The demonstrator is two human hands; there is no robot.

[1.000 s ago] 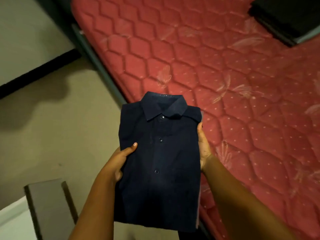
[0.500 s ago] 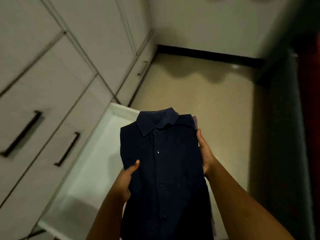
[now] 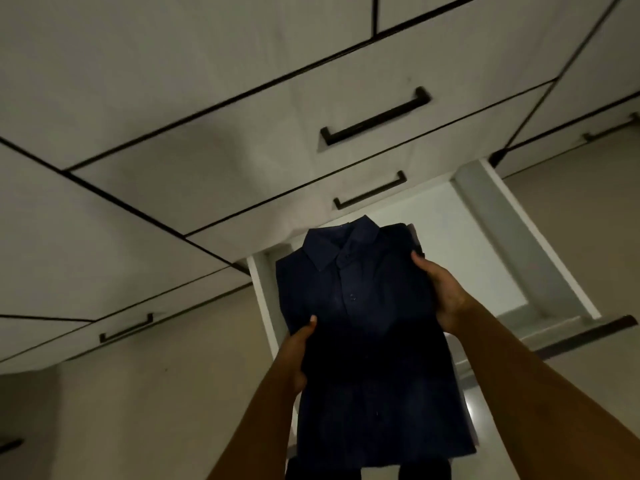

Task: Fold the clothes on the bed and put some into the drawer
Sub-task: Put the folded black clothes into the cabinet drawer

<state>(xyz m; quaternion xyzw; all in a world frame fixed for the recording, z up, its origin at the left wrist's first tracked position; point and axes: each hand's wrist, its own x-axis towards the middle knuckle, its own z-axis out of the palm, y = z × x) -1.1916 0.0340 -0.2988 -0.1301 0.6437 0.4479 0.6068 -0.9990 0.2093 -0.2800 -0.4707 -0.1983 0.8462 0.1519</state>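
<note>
Holding folded navy shirt over open drawer; left grip and right grip each clamp side edge. Lower level into drawer, collar toward drawer back, release both together.

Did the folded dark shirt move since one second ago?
Yes. The shirt, then beside the red mattress, is now held over the open drawer.

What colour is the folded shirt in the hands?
Dark navy, plain; the shirt shows best in the head view.
</note>
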